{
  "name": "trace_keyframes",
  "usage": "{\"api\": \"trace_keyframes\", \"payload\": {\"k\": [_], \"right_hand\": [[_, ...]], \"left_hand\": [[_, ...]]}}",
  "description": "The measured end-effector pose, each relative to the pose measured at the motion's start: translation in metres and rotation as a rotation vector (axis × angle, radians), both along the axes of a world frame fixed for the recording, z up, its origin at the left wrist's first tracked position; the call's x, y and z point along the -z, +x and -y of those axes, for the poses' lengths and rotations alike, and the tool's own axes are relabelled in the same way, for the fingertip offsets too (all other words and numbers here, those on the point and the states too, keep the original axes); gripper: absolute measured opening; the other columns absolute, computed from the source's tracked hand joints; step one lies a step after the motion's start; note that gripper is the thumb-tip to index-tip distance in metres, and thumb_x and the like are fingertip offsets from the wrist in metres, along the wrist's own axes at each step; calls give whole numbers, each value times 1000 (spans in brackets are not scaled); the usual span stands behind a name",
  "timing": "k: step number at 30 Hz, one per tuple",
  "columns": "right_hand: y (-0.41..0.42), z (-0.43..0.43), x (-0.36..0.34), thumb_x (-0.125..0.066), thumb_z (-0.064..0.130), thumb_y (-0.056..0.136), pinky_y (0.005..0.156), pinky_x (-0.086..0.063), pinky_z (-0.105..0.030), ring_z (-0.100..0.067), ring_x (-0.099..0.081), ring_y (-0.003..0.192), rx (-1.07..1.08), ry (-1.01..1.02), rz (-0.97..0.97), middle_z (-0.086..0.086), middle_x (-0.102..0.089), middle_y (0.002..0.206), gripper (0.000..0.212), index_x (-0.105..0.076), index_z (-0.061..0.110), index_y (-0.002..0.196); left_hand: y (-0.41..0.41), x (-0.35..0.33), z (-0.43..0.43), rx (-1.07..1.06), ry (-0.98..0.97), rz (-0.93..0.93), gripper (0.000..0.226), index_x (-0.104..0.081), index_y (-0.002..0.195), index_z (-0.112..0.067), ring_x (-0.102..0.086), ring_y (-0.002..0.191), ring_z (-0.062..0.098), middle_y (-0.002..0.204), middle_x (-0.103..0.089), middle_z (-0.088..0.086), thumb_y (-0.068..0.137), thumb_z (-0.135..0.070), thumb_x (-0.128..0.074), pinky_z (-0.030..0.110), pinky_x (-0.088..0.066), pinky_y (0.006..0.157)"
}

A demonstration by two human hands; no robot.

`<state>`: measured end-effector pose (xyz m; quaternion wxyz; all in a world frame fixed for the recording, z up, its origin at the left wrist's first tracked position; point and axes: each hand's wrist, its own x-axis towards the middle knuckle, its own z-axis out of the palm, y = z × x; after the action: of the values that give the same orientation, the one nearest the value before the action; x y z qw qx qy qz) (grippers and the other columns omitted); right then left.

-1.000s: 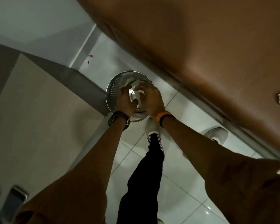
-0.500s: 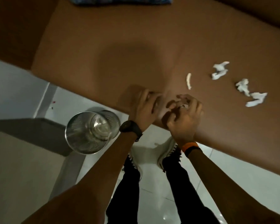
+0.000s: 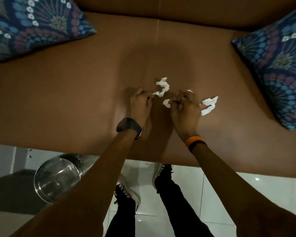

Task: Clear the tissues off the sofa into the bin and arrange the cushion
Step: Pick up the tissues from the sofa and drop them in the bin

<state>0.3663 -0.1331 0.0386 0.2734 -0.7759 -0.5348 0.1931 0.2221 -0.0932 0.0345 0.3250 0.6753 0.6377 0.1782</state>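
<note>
White floor tiles (image 3: 229, 194) fill the nearest band of my view, with 2 dark trouser legs and 2 shoes (image 3: 161, 173) standing on them just in front of the sofa edge. To the left, a perforated metal bin (image 3: 58, 178) stands on the tiles close to the sofa; I can see its bare shiny bottom.

Both my forearms reach forward over the brown sofa seat (image 3: 67, 100). The left wrist carries a black watch (image 3: 128, 127); the right wrist carries an orange and black band (image 3: 195, 142).

My left hand (image 3: 140, 106) rests on the seat with its fingertips pinched on the near end of a white tissue (image 3: 161, 87), which trails away up and to the right. My right hand (image 3: 184, 110), with a ring (image 3: 183, 99) on 1 finger, is curled shut on a small tissue scrap (image 3: 167, 103) that pokes out at its left side. The 2 hands are close but apart. Just beside the right hand, on its right, lies another tissue pair (image 3: 209, 105), loose on the seat; I cannot tell whether the hand touches it.

Farther back, 1 patterned blue cushion (image 3: 32, 24) lies at the left rear of the seat and 1 more, the right cushion (image 3: 280, 65), lies tilted at the right edge. Behind them runs the backrest (image 3: 178, 7).
</note>
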Motion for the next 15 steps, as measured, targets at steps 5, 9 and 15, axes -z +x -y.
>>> {"api": "trace_keyframes", "payload": {"k": [5, 9, 15], "right_hand": [[37, -4, 1, -65, 10, 84, 73, -54, -36, -27, -59, 108, 128, -48, 120, -2, -70, 111, 15, -76, 12, 74], [47, 10, 8, -70, 1, 75, 66, -55, -35, -31, -68, 98, -71, -33, 171, -7, -77, 100, 11, -75, 7, 67], [65, 21, -6, -73, 1, 81, 69, -61, -38, -32, -70, 90, -35, 27, 203, -8, -77, 93, 8, -78, 4, 76]], "left_hand": [[24, -4, -11, 14, 67, 53, 30, -66, 118, -21, -61, 102, 17, 127, -49, 4, 90, -11, -61, 33, -58, 75], [37, 9, -17, 192, -50, -98, 32, -62, 123, -10, -54, 119, 32, 138, -48, 16, 91, -9, -62, 40, -50, 94], [47, -2, -8, 112, -50, -123, 24, -67, 113, 4, -55, 118, 41, 126, -61, 26, 91, 7, -55, 52, -45, 101]]}}
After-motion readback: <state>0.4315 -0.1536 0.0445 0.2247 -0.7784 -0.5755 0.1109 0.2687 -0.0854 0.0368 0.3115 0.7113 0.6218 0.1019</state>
